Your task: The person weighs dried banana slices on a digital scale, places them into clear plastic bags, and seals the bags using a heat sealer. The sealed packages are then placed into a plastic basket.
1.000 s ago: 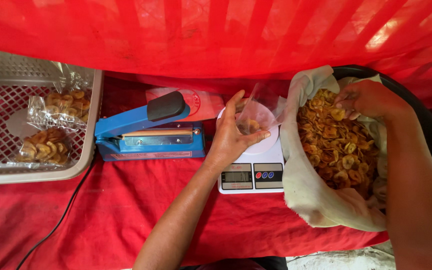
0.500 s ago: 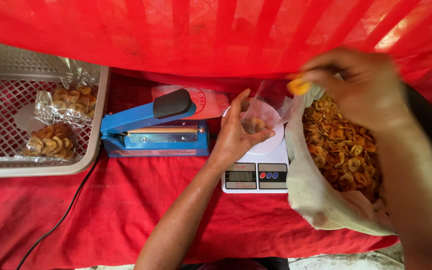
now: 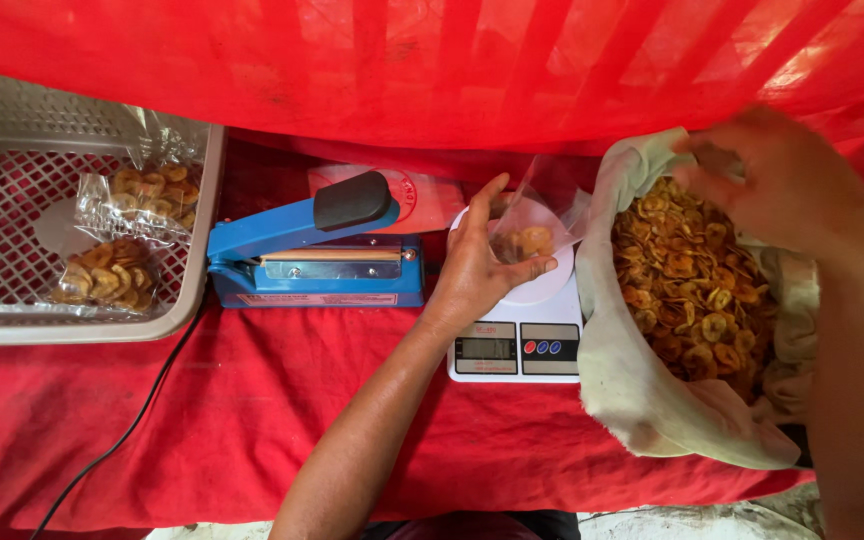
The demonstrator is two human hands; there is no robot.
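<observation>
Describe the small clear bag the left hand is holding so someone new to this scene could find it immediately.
Start at the white kitchen scale on the red cloth, between the blue heat sealer and the big cloth sack of chips. On its platform the left hand holds open a small clear bag. Unlike the sealed packets in the tray, it holds only a few chips.

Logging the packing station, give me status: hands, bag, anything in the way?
Left hand holds clear bag open on white scale. Right hand over chips sack. Few chips in bag. Nothing blocking.
</observation>
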